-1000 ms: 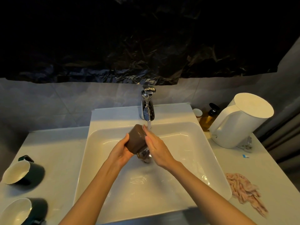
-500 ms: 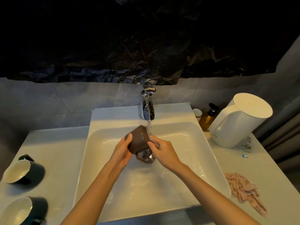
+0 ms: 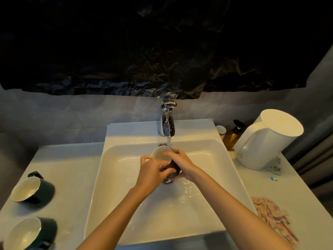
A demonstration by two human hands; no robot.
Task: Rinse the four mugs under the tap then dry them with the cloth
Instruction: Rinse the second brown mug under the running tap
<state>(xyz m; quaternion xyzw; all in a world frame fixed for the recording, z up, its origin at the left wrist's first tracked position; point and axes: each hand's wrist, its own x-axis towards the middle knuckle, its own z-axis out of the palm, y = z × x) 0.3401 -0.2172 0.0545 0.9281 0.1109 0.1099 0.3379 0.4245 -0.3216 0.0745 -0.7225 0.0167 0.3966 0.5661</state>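
Note:
Over the white sink (image 3: 207, 222) I hold a brown mug (image 3: 160, 154) with a cream inside, its mouth turned up under the tap (image 3: 168, 121). Water runs from the spout into the mug. My left hand (image 3: 153, 168) grips its near side and my right hand (image 3: 182, 163) wraps around its right side, hiding most of the brown wall. Two dark green mugs lie on their sides on the left counter, one at the back (image 3: 33, 188) and one in front (image 3: 28, 233). The pink cloth (image 3: 270, 215) lies crumpled on the right counter.
A white kettle (image 3: 266, 139) stands at the back right, with an amber pump bottle (image 3: 233, 134) and a small jar (image 3: 221, 130) beside it. Black plastic sheeting (image 3: 162, 51) covers the wall above the tap. A metal drain plug sits in the basin under my hands.
The mug has turned from bottom-up to mouth-up, and the water now falls inside it. Both hands shifted their hold around it.

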